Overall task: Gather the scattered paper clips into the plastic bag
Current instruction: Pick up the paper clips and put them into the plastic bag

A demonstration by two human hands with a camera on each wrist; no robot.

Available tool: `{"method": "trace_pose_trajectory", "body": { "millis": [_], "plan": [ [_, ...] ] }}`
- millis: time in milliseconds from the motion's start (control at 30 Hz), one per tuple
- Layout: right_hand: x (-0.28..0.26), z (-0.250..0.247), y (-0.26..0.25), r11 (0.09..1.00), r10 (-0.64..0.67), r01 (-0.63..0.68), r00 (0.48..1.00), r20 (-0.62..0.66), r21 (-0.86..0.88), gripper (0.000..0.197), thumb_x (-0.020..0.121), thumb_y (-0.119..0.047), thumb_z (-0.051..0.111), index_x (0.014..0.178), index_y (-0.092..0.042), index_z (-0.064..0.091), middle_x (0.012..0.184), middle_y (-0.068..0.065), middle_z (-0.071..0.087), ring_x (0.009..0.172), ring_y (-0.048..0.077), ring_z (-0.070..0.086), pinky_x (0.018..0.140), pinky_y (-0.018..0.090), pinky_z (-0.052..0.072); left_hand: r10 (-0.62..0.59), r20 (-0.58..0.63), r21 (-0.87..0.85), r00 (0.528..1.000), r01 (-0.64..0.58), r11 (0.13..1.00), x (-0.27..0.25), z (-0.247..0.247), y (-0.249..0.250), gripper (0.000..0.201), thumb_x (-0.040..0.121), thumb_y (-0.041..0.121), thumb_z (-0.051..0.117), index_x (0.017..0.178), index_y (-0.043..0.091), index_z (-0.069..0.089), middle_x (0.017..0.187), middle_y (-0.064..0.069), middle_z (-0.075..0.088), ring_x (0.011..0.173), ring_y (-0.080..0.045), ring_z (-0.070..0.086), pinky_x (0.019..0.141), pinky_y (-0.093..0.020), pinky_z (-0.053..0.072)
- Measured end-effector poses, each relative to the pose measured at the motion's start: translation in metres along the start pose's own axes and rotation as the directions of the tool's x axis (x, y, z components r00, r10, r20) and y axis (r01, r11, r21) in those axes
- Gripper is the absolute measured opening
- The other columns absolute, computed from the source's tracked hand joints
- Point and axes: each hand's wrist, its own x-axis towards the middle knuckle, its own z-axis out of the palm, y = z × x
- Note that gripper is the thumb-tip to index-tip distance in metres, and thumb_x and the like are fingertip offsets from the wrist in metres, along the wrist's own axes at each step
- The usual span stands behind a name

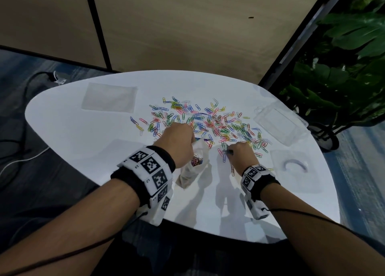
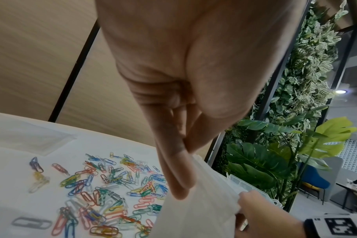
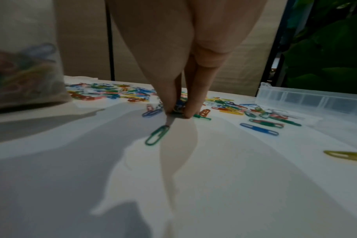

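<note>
A flat, clear empty bag lies far left on the smooth white rounded counter. The left hand pinches the top edge of the plastic bag, its fingers closed narrowly on the thin, milky, crinkled film and holding it up so its mouth faces the pile. A bunch of coloured clips shows through its side, low in the bag, whose bottom rests on the counter at the near centre.

The paper clips spread in a broad, loose scatter across the middle of the counter, just beyond both hands: slim bent-wire loops coated in red, blue, green, yellow, pink and white, many overlapping.

The right hand reaches down at the near edge of that scatter, thumb and fingers drawn close together, tips on the counter, pinching a few clips between them. A single green clip lies just nearer.

Right of the pile stand a clear ribbed plastic box and its lid.
</note>
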Motion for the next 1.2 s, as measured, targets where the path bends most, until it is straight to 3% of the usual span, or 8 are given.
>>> {"method": "trace_pose_trajectory", "body": {
  "millis": [233, 300, 367, 433, 567, 767, 1033, 1200],
  "plan": [
    [0.004, -0.044, 0.032, 0.824, 0.335, -0.345, 0.936, 0.105, 0.448, 0.010, 0.077, -0.028, 0.079, 0.078, -0.019, 0.081, 0.086, 0.005, 0.077, 0.086, 0.022, 0.072, 0.084, 0.030, 0.055, 0.005, -0.004, 0.013, 1.000, -0.005, 1.000, 0.005, 0.002, 0.001, 0.024, 0.089, -0.001, 0.058, 0.096, 0.007, 0.080, 0.086, -0.010, 0.074, 0.084, -0.025, 0.071, 0.080, -0.035, 0.061],
    [0.000, -0.060, 0.025, 0.606, 0.360, -0.378, 0.915, 0.182, 0.700, 0.008, 0.074, -0.023, 0.082, 0.073, -0.015, 0.080, 0.084, 0.011, 0.077, 0.082, 0.026, 0.073, 0.087, 0.040, 0.058, 0.000, 0.000, 0.002, 1.000, 0.000, 1.000, 0.005, 0.001, 0.004, 0.025, 0.090, -0.001, 0.057, 0.096, 0.007, 0.080, 0.084, -0.009, 0.073, 0.079, -0.024, 0.070, 0.075, -0.031, 0.059],
    [-0.009, -0.077, 0.008, 0.238, 0.261, -0.360, 0.918, 0.297, 0.902, 0.014, 0.078, -0.005, 0.077, 0.090, 0.002, 0.075, 0.098, 0.023, 0.073, 0.081, 0.026, 0.072, 0.084, 0.033, 0.060, -0.010, 0.010, -0.016, 1.000, 0.010, 1.000, 0.004, 0.001, 0.009, 0.027, 0.091, -0.002, 0.055, 0.095, 0.006, 0.080, 0.081, -0.010, 0.073, 0.075, -0.024, 0.069, 0.070, -0.027, 0.056],
    [-0.022, -0.092, -0.016, 0.066, 0.092, -0.359, 0.931, 0.353, 0.931, 0.024, 0.082, 0.002, 0.071, 0.103, 0.012, 0.068, 0.102, 0.024, 0.071, 0.084, 0.024, 0.072, 0.077, 0.024, 0.060, -0.016, 0.010, -0.026, 1.000, 0.016, 1.000, 0.004, 0.001, 0.014, 0.028, 0.090, -0.002, 0.054, 0.093, 0.006, 0.081, 0.083, -0.010, 0.074, 0.077, -0.024, 0.070, 0.067, -0.026, 0.053],
    [-0.049, -0.090, -0.059, 0.196, -0.043, -0.321, 0.941, 0.335, 0.927, 0.018, 0.081, 0.003, 0.072, 0.098, 0.009, 0.071, 0.093, 0.019, 0.073, 0.083, 0.025, 0.070, 0.082, 0.027, 0.059, -0.011, 0.005, -0.050, 1.000, 0.011, 0.999, 0.002, 0.003, 0.022, 0.026, 0.091, 0.000, 0.057, 0.098, 0.008, 0.080, 0.088, -0.012, 0.076, 0.084, -0.025, 0.073, 0.073, -0.029, 0.058],
    [-0.059, -0.066, -0.086, 0.826, -0.123, 0.046, 0.987, 0.099, 0.562, 0.016, 0.075, -0.005, 0.069, 0.084, -0.013, 0.080, 0.065, 0.006, 0.069, 0.057, 0.012, 0.052, 0.060, 0.023, 0.045, 0.004, -0.005, -0.070, 1.000, -0.004, 0.998, -0.002, 0.004, 0.031, 0.025, 0.094, 0.001, 0.058, 0.110, 0.007, 0.076, 0.100, -0.014, 0.076, 0.094, -0.026, 0.073, 0.087, -0.032, 0.059],
    [-0.055, -0.070, -0.094, 0.898, -0.288, 0.251, 0.956, 0.052, 0.363, 0.023, 0.077, -0.001, 0.057, 0.083, -0.010, 0.078, 0.071, 0.011, 0.070, 0.062, 0.024, 0.053, 0.063, 0.025, 0.040, 0.009, 0.011, -0.059, 1.000, -0.008, 0.998, 0.004, 0.003, 0.029, 0.025, 0.092, 0.000, 0.058, 0.100, 0.007, 0.081, 0.090, -0.014, 0.077, 0.087, -0.027, 0.074, 0.087, -0.039, 0.061],
    [-0.049, -0.086, -0.085, 0.834, -0.323, 0.233, 0.941, 0.100, 0.500, 0.032, 0.080, 0.006, 0.054, 0.092, -0.010, 0.078, 0.059, -0.012, 0.060, 0.054, -0.001, 0.057, 0.060, 0.008, 0.043, -0.010, -0.002, -0.063, 1.000, 0.009, 0.998, 0.008, 0.004, 0.024, 0.024, 0.091, 0.001, 0.060, 0.099, 0.009, 0.080, 0.089, -0.012, 0.076, 0.087, -0.027, 0.074, 0.087, -0.038, 0.061]
  ]
}}
